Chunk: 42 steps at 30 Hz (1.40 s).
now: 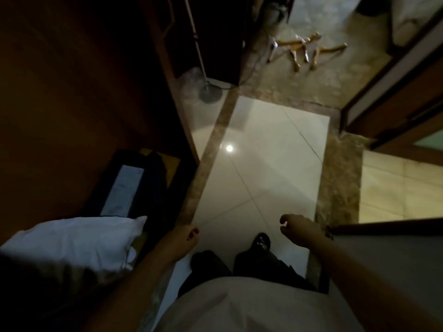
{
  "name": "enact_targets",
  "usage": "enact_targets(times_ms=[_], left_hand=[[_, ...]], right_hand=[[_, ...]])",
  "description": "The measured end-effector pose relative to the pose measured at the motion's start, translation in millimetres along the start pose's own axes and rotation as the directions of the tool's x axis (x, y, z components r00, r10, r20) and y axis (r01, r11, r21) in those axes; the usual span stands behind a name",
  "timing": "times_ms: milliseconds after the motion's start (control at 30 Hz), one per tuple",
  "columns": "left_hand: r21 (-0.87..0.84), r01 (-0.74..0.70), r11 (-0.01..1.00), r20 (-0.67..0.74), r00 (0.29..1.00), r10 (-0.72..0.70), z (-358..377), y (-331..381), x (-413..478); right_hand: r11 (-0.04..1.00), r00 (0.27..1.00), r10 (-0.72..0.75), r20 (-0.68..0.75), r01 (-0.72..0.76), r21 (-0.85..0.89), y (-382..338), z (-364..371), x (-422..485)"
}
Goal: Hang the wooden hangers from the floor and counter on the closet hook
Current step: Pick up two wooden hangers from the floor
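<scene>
Hanging low in front of the body, the left hand (184,238) is loosely curled and holds nothing. The right hand (300,230) is likewise empty, thumb and fingers parted in a relaxed curve. Neither touches any object. Below them a dark shoe (261,240) stands on the pale floor tiles (263,164).

A white pillow (72,238) lies to the left of the left forearm, beside a dark wooden panel (84,92). Further out, a round metal stand base (211,93) with a trailing cable sits at the foot of a dark cabinet (215,39).

The wooden hangers (305,50) lie in a loose overlapping pile on the brown marble floor, well apart from both hands. No counter or closet hook is identifiable in view.

Risks, as judged: the light is dim and the tiles glossy, so footing on the approach is uncertain; the cable could catch a foot; the overlapped hangers may snag one another's hooks when lifted, dropping one.
</scene>
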<state>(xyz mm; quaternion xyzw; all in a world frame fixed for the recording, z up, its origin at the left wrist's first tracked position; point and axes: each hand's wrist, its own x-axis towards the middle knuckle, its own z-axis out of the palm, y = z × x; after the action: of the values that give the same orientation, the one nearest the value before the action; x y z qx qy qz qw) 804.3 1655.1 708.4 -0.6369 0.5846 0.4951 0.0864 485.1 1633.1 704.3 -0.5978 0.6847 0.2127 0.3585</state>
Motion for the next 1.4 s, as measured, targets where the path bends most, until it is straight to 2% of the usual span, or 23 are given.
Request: enact_targets(times_ms=[67, 167, 367, 467, 567, 733, 900, 1133, 1267, 1400], left_hand=[[0.022, 0.057, 0.998, 0.055, 0.997, -0.058, 19, -5, 7], [0.033, 0.128, 0.991, 0.101, 0.986, -0.13, 46, 7, 24], [-0.106, 0.219, 0.97, 0.007, 0.976, -0.219, 78, 77, 65], [-0.045, 0.201, 0.979, 0.027, 0.98, -0.199, 90, 109, 87], [-0.004, 0.152, 0.988, 0.039, 0.988, -0.152, 82, 138, 107], [0.065, 0.129, 0.99, 0.073, 0.988, -0.133, 54, 176, 150], [0.104, 0.097, 0.99, 0.139, 0.984, -0.111, 30, 208, 197], [0.11, 0.082, 0.99, 0.165, 0.981, -0.1, -43, 264, 282], [0.091, 0.066, 0.994, 0.165, 0.983, -0.081, -86, 291, 325], [0.118, 0.056, 0.991, 0.174, 0.982, -0.076, -122, 319, 362]], right_hand=[[0.977, 0.994, 0.092, 0.054, -0.101, 0.186, 40, 13, -4], [0.874, 0.966, 0.223, 0.129, -0.256, 0.412, 111, 29, -13], [0.729, 0.907, 0.349, 0.238, -0.422, 0.539, 202, 55, -33], [0.668, 0.884, 0.387, 0.261, -0.464, 0.581, 224, 57, -35], [0.662, 0.892, 0.363, 0.268, -0.45, 0.599, 233, 52, -25], [0.654, 0.906, 0.356, 0.229, -0.417, 0.632, 237, 4, 12], [0.648, 0.952, 0.281, 0.122, -0.282, 0.708, 232, -86, 80], [0.633, 0.976, 0.199, -0.086, -0.061, 0.771, 206, -250, 192], [0.61, 0.971, 0.197, -0.136, -0.013, 0.792, 194, -316, 239], [0.596, 0.97, 0.21, -0.123, -0.027, 0.803, 198, -345, 264]])
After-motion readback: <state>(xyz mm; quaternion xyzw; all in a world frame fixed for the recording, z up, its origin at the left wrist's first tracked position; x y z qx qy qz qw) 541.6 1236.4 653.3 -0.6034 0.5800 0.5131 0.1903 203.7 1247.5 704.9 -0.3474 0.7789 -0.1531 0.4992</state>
